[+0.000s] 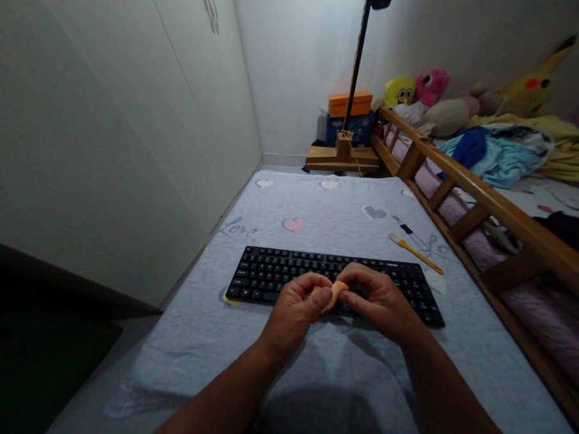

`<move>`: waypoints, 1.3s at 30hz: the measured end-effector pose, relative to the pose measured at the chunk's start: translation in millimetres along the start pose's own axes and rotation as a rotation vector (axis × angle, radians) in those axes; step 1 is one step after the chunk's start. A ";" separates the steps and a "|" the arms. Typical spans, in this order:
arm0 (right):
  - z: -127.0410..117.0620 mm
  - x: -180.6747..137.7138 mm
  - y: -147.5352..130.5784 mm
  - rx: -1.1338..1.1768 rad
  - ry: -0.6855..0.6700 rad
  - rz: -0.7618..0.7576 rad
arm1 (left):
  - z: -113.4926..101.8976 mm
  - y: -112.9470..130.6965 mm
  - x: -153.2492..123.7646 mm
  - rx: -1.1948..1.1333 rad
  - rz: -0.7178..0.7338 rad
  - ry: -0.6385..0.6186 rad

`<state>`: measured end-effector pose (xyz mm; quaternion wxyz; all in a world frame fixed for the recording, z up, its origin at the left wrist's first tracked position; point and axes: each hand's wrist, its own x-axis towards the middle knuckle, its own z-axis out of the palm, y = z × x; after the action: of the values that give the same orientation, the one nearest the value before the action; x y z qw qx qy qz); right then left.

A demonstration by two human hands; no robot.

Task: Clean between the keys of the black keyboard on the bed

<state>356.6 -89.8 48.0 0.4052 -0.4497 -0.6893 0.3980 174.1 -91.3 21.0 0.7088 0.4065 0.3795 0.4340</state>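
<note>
Both my hands meet above the near edge of a black computer keyboard, which lies on a cloth-covered table. Pinched between them is a small, soft-looking orange cloth, bunched up so its full shape is hidden. My left hand grips one side of it with thumb and fingers. The other side is held by my right hand, thumb against fingertips. Off to the right of the keyboard lies a brush with an orange handle and pale bristles. Just beyond it is a thin tool with a black middle, too small to name surely.
A grey cloth with heart prints covers the table. Along the right runs a wooden bed rail, with clothes and plush toys behind it. White cabinet doors stand on the left. A wooden stand holds a black pole at the back.
</note>
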 end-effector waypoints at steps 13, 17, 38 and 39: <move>6.7 2.0 16.5 0.158 0.101 -0.096 | 5.5 3.1 -2.0 -0.357 -0.137 -0.058; 6.4 -1.4 15.0 0.242 -0.007 -0.052 | 12.6 0.6 -3.5 -0.461 -0.143 -0.046; 27.2 -12.0 11.6 0.768 -0.003 0.203 | 40.8 -15.1 -11.3 -0.308 -0.039 0.084; 28.4 -12.0 11.6 0.775 0.004 0.200 | 42.4 -15.3 -10.9 -0.309 -0.057 0.093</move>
<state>337.2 -103.1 24.9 0.5053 -0.3292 -0.4402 0.6652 212.8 -116.3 25.4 0.7567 0.2612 0.3519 0.4851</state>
